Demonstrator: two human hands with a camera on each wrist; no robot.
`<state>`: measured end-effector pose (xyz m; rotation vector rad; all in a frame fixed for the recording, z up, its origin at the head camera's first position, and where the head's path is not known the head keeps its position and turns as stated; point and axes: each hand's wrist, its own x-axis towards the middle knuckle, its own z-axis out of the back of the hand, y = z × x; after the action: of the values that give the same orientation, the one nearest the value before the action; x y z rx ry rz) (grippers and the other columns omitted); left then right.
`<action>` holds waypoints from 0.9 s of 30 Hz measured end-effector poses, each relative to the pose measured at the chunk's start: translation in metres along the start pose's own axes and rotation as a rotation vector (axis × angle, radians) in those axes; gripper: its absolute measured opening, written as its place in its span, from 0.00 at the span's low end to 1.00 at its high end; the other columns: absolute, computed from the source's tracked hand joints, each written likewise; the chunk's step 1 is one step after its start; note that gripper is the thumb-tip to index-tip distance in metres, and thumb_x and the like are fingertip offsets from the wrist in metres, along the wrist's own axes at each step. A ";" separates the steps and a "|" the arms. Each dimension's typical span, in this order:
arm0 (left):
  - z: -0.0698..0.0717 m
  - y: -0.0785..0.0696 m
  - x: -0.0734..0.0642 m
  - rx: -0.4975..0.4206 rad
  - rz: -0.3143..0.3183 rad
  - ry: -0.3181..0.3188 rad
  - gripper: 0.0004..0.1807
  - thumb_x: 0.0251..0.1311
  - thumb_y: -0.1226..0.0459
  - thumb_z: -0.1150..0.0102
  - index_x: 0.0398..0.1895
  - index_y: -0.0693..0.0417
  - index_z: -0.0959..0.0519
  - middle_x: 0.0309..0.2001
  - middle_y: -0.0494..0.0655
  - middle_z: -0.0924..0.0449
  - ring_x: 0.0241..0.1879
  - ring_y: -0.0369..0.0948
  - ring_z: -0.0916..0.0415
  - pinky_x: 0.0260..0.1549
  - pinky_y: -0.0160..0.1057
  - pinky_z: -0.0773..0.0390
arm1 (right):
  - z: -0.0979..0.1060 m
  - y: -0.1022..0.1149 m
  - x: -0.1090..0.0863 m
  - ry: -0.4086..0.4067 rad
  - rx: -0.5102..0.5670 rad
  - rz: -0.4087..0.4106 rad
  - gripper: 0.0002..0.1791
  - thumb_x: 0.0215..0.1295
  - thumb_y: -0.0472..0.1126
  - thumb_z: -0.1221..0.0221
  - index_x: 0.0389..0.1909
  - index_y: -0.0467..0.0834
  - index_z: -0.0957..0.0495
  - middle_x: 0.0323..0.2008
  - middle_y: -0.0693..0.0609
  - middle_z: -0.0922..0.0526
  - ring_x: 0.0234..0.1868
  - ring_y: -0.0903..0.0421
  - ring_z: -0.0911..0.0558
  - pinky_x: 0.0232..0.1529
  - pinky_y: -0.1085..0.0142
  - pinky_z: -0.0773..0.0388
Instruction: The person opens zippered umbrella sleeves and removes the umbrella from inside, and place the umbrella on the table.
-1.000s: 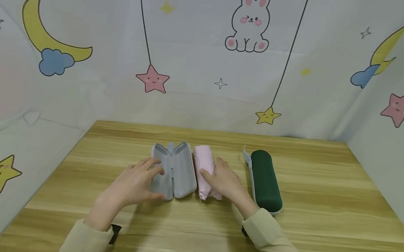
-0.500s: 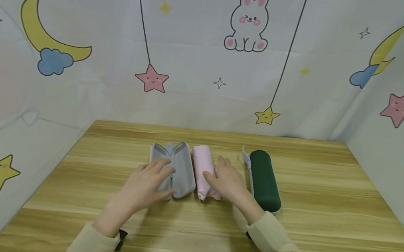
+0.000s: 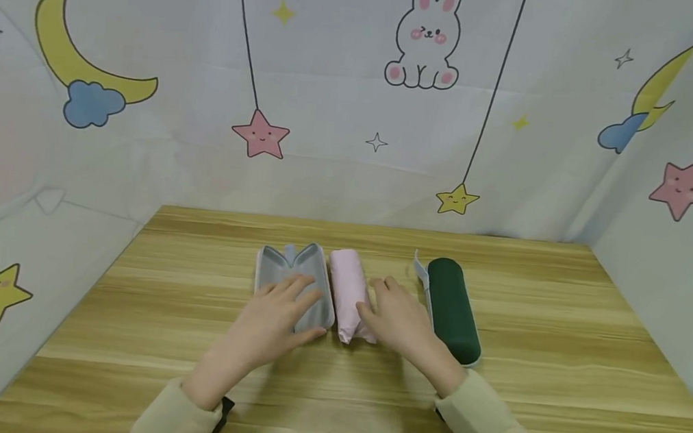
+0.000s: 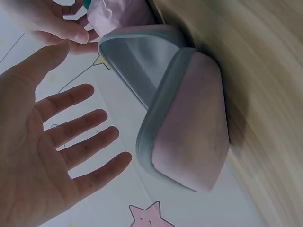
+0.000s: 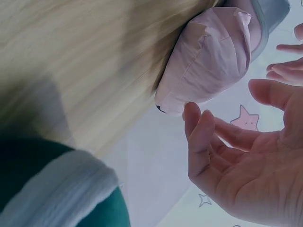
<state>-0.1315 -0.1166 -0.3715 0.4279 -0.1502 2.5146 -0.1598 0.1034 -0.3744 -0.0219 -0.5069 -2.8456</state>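
A case (image 3: 317, 313) with a grey lining and pink outside lies spread open on the table. My left hand (image 3: 266, 319) hovers over its near part, fingers apart; in the left wrist view the fingers are clear of the case's pink shell (image 4: 191, 127). Just right of the case lies a roll of thin pink fabric (image 3: 348, 282), shaped like a compact folded umbrella, with a crinkled near end. My right hand (image 3: 402, 321) is at the roll's right side, fingers loosely bent and holding nothing. Whether a fingertip touches the roll (image 5: 208, 66), I cannot tell.
To the right lies a closed dark green case (image 3: 452, 312), a pale strap (image 3: 421, 271) sticking up at its far left. The wooden table (image 3: 536, 315) ends at a pale printed cloth (image 3: 324, 187) behind and at both sides.
My left hand has moved right across the open case. My right hand has drawn slightly right and nearer, away from the pink roll. The cases and roll have stayed in place.
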 end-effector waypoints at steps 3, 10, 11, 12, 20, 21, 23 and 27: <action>-0.002 -0.003 0.002 0.001 -0.012 -0.006 0.29 0.54 0.44 0.36 0.55 0.50 0.24 0.59 0.53 0.25 0.60 0.52 0.27 0.54 0.55 0.24 | 0.001 -0.002 -0.003 -0.011 -0.007 0.029 0.27 0.66 0.54 0.44 0.60 0.43 0.27 0.52 0.45 0.21 0.48 0.48 0.19 0.38 0.54 0.20; -0.006 -0.013 0.008 -0.008 -0.037 -0.021 0.29 0.55 0.44 0.37 0.55 0.49 0.23 0.58 0.51 0.24 0.58 0.49 0.26 0.52 0.52 0.23 | 0.002 -0.012 -0.009 -0.062 -0.070 0.162 0.21 0.65 0.49 0.42 0.53 0.41 0.21 0.44 0.47 0.19 0.33 0.55 0.20 0.29 0.63 0.24; -0.006 -0.015 0.009 -0.009 -0.036 -0.013 0.29 0.55 0.44 0.37 0.56 0.48 0.23 0.59 0.51 0.25 0.59 0.49 0.26 0.52 0.52 0.23 | 0.002 -0.014 -0.010 -0.074 -0.086 0.185 0.20 0.65 0.49 0.42 0.51 0.41 0.20 0.43 0.48 0.19 0.33 0.56 0.21 0.28 0.64 0.26; -0.006 -0.017 0.010 -0.013 -0.037 -0.006 0.28 0.56 0.44 0.37 0.56 0.48 0.24 0.60 0.50 0.25 0.59 0.49 0.27 0.52 0.53 0.23 | 0.002 -0.016 -0.011 -0.084 -0.099 0.207 0.19 0.65 0.48 0.42 0.50 0.41 0.20 0.42 0.48 0.19 0.33 0.56 0.21 0.29 0.64 0.26; -0.008 -0.026 0.020 -0.037 -0.070 0.021 0.27 0.56 0.44 0.37 0.56 0.45 0.25 0.60 0.47 0.26 0.62 0.46 0.29 0.52 0.53 0.23 | 0.004 -0.030 -0.019 -0.136 -0.159 0.312 0.16 0.61 0.45 0.37 0.48 0.43 0.19 0.42 0.51 0.19 0.45 0.53 0.21 0.42 0.56 0.27; -0.009 -0.028 0.021 -0.037 -0.078 0.021 0.27 0.56 0.44 0.38 0.56 0.45 0.25 0.60 0.47 0.26 0.61 0.46 0.29 0.52 0.52 0.23 | 0.004 -0.033 -0.020 -0.144 -0.162 0.318 0.15 0.61 0.44 0.37 0.48 0.44 0.19 0.42 0.51 0.19 0.46 0.53 0.21 0.42 0.56 0.28; -0.010 -0.030 0.024 -0.041 -0.093 0.019 0.27 0.57 0.44 0.38 0.56 0.46 0.25 0.60 0.47 0.26 0.61 0.47 0.28 0.52 0.51 0.23 | 0.006 -0.036 -0.022 -0.157 -0.165 0.330 0.15 0.60 0.43 0.36 0.47 0.44 0.19 0.42 0.52 0.19 0.46 0.53 0.21 0.42 0.57 0.29; -0.012 -0.036 0.029 -0.064 -0.122 0.019 0.26 0.58 0.45 0.39 0.56 0.46 0.25 0.60 0.46 0.26 0.61 0.45 0.27 0.53 0.49 0.23 | 0.007 -0.044 -0.027 -0.166 -0.177 0.355 0.13 0.60 0.42 0.36 0.46 0.44 0.18 0.42 0.53 0.20 0.45 0.54 0.23 0.42 0.56 0.29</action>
<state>-0.1370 -0.0698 -0.3726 0.3762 -0.1912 2.3867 -0.1450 0.1519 -0.3839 -0.3476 -0.2504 -2.5390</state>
